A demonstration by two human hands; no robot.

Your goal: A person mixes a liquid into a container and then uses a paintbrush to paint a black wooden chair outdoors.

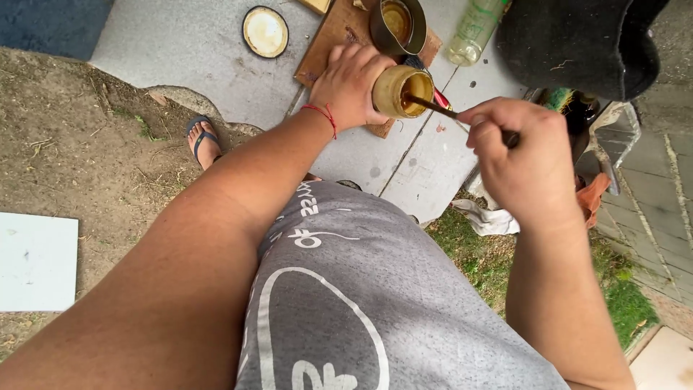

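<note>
Here the left hand point(349, 85) keeps its grip clamped around the jar point(401, 92), while the right hand point(521, 155) pinches a brush point(433, 105) dipped inside.

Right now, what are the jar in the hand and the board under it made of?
The jar in the left hand looks like glass: see-through wall, smeared with yellowish-brown stuff. It might be plastic. The board looks like bare wood: matte brown, stained. The right hand pokes a thin brown stick, probably wood, into the jar.
</note>
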